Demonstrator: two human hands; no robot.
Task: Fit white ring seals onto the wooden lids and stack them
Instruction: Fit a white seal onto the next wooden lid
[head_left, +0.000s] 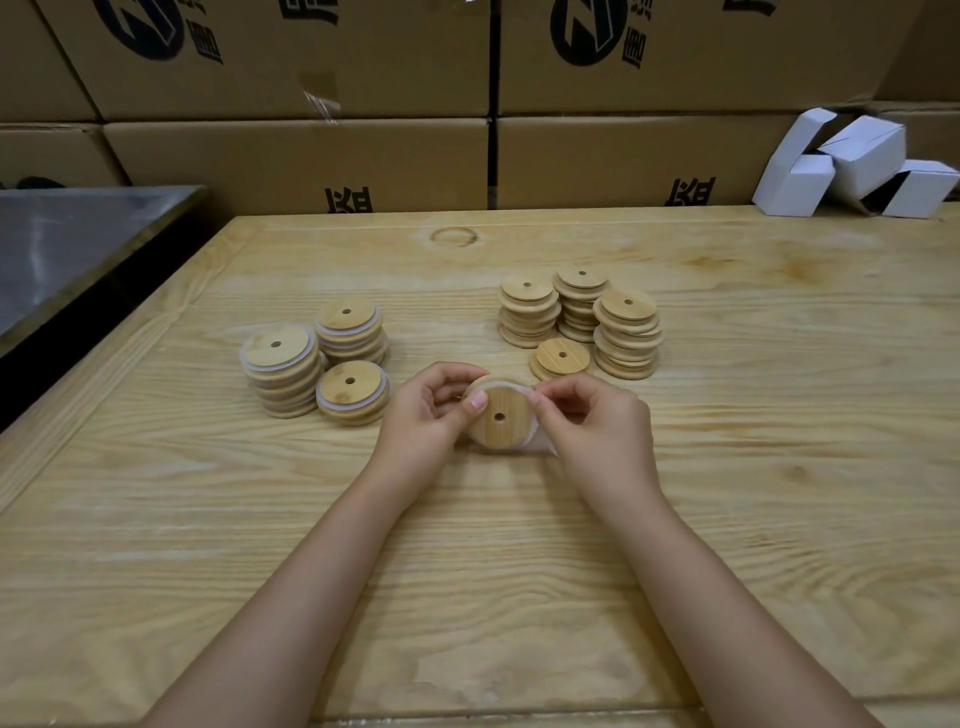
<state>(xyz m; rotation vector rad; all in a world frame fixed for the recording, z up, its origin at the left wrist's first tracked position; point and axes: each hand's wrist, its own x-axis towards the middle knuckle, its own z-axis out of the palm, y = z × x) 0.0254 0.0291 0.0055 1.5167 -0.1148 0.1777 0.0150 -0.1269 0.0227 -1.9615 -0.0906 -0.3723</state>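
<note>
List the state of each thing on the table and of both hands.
Held lid, seal only partly on.
White ring seal, pinched by right hand, stretched over lid's edge.
Left hand, grips the lid.
Left stacks, seals fitted.
Right stacks, no seals.
White cartons, ends open.

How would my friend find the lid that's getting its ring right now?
On the table, look between the ringed stacks and the bare stacks. The lid is in the middle. It alone is held by the left hand and right hand, with a white ring partly on.
</note>
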